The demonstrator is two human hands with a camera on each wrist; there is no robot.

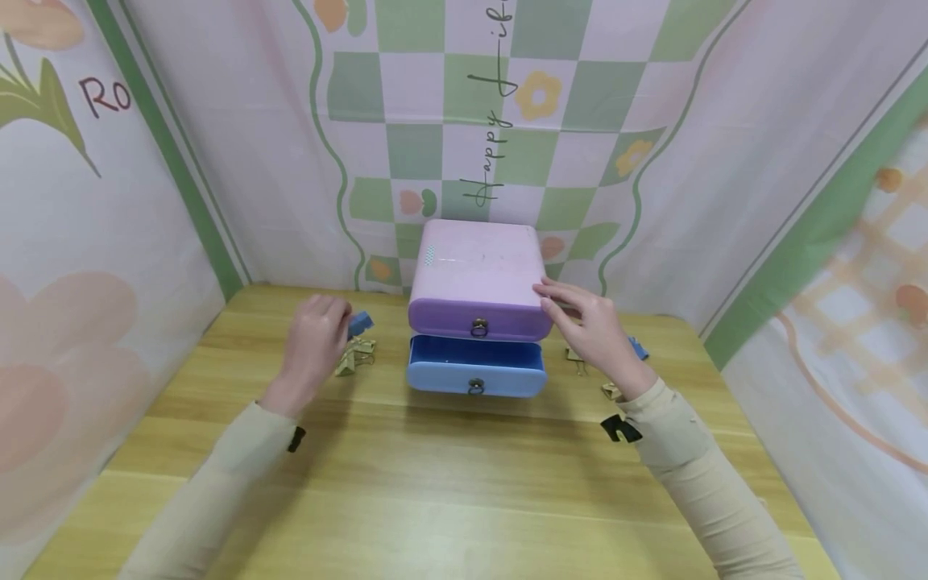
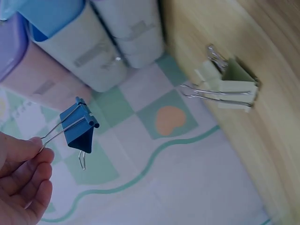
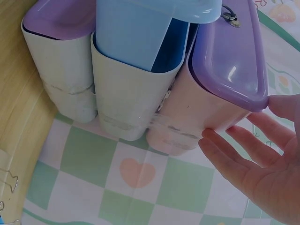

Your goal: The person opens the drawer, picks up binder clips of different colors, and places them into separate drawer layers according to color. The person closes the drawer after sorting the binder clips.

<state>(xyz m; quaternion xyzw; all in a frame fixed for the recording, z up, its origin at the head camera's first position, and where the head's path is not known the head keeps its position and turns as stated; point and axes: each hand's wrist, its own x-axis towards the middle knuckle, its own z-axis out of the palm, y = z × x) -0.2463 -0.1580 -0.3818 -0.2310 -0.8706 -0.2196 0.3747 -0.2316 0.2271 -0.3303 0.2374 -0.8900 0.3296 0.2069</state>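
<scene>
On the wooden tabletop [image 1: 471, 483], a drawer unit [image 1: 478, 262] stands near the middle of the far edge, its blue drawer [image 1: 442, 380] pulled out toward the near edge. The right hand [image 1: 598, 326], fingers extended, touches the unit's right side. Toward the far left corner, the left hand [image 1: 312, 338] pinches a blue binder clip [image 2: 77, 127] by its wire handle, near cream clips [image 2: 237, 93] whose number is hard to make out.

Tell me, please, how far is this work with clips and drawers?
Done: the blue drawer stands open. In hand: the left hand pinches a blue clip by its wire handle; the right hand touches the pink case. Remaining, perhaps: placing that clip in the drawer; pale clips lie on the table.
</scene>
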